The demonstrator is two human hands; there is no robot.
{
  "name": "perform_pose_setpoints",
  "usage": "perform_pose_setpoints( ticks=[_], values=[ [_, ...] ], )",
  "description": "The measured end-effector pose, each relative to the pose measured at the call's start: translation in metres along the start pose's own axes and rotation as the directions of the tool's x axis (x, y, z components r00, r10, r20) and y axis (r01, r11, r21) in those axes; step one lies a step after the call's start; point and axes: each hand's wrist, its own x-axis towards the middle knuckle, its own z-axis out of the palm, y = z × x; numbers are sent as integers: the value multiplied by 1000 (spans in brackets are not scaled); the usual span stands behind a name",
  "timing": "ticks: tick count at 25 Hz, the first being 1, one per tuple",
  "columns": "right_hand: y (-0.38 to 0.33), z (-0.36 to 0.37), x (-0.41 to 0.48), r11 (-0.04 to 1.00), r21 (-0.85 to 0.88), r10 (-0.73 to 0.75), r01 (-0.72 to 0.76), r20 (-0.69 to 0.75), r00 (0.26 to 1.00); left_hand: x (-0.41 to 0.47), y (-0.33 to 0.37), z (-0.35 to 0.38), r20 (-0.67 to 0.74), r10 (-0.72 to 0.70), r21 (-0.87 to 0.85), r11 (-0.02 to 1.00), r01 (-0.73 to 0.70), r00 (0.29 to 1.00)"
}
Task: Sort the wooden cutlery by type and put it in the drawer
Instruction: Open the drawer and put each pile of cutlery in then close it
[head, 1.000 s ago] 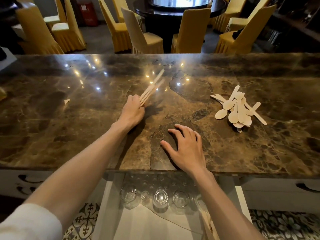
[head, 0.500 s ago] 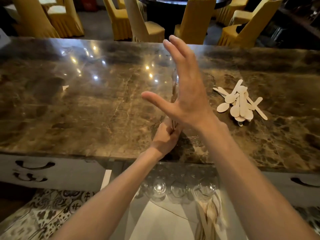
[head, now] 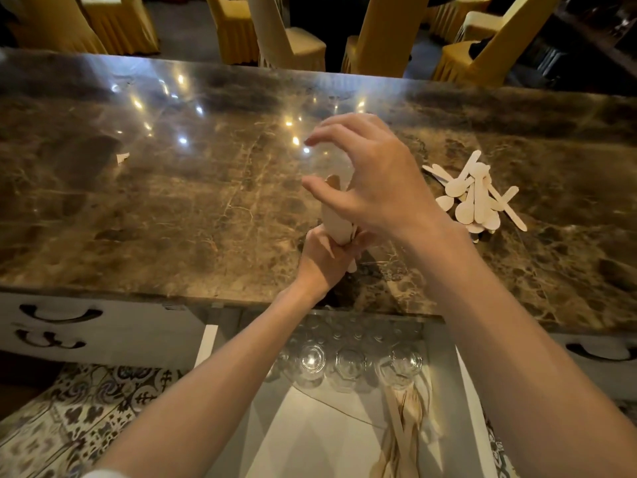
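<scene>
Shows a polished brown marble counter (head: 172,208) from above its near edge, with ceiling lights mirrored as bright spots (head: 182,140) toward its far side. Places the left hand (head: 324,260) over the counter's near middle, fingers wrapped tight round the lower end of a bundle of wooden cutlery (head: 336,220) held nearly upright above the counter. Sets the right hand (head: 375,188) just above the bundle, fingers apart and half bent, gripping nothing; leaves contact between thumb and bundle top unclear through motion blur. Locates a loose pile of wooden spoons (head: 475,198) on the counter's right part, well apart from both hands, handles crossing at several angles. Marks a small pale scrap (head: 122,157) on the counter's left part. Reveals, below the counter's near edge, an open drawer (head: 206,343) with clear glasses (head: 312,360) tucked just under that edge and more wooden cutlery (head: 406,419) lying lengthwise nearer the viewer, toward the counter's right. Flanks the drawer with white cabinet fronts (head: 138,332) bearing dark curved handles (head: 60,313). Includes patterned floor tiles (head: 86,408) beneath the counter's left end. Fills the room beyond the counter's far edge with chairs in yellow fabric covers (head: 386,32) on a grey floor (head: 182,29).
</scene>
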Motion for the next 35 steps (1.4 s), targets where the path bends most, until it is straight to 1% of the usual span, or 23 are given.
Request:
perform_pose_setpoints(
  ticks=[2,3,5,6,7,8,9,10,11,12,14,16,19,21,25,26,28,29,30,31,32,34,35],
  values=[
    [-4,0,-3,987,151,62,-60,-11,998,0,2,-1,-17,31,-33,999,-31,999],
    [-8,1,-5,981,191,44,-33,-56,997,0,3,-2,-18,77,-34,996,-78,997],
    [-10,3,-6,971,229,-4,64,-252,968,0,8,-1,-56,154,16,988,-154,986],
    [-8,5,-6,957,287,57,43,-332,941,1,10,-1,-74,157,0,987,-158,985],
    [-4,7,-8,918,394,177,-31,-340,924,4,11,-2,-94,139,-24,990,-142,986],
    [-2,10,-11,844,515,320,-148,-264,910,5,11,-1,-94,99,-18,995,-101,991],
    [-2,13,-15,767,584,412,-265,-134,901,3,12,0,-85,88,33,996,-85,993],
    [-2,19,-21,731,590,425,-342,-1,905,4,8,0,-40,85,31,996,-83,996],
    [0,26,-29,739,561,395,-373,87,915,4,7,-1,-34,116,23,993,-115,993],
    [2,36,-35,761,535,372,-368,105,922,5,4,0,-86,129,47,991,-125,988],
    [0,51,-38,757,556,405,-342,12,914,7,-2,-1,-57,125,37,992,-123,990],
    [-1,54,-35,710,614,449,-345,-17,894,11,-4,-4,10,94,124,988,-94,996],
    [5,50,-37,704,603,400,-374,98,911,15,-6,-4,84,13,-33,999,-11,996],
    [11,47,-43,758,521,360,-392,167,918,16,-9,-7,84,-33,-10,999,34,996],
    [14,43,-46,858,358,331,-368,162,930,19,-15,-7,111,-12,75,997,3,994],
    [12,43,-46,863,342,334,-371,164,928,18,-13,-7,140,-23,97,995,9,990],
    [8,39,-45,830,368,412,-419,104,905,19,-8,-18,274,44,209,972,-104,961],
    [7,33,-44,791,410,482,-455,41,875,19,-7,-27,360,87,289,937,-199,929],
    [8,26,-44,747,453,553,-487,-17,833,21,-7,-38,398,124,414,860,-298,909],
    [8,16,-45,704,484,610,-519,-39,791,25,-9,-51,382,155,577,731,-365,911],
    [9,7,-49,669,491,644,-559,-7,765,30,-11,-64,318,182,740,566,-363,931],
    [2,-5,-66,618,447,644,-646,183,743,37,-17,-88,144,66,945,288,-157,987],
    [-6,-4,-79,588,432,619,-684,304,724,38,-21,-96,74,-25,974,217,-67,997]
  ],
)
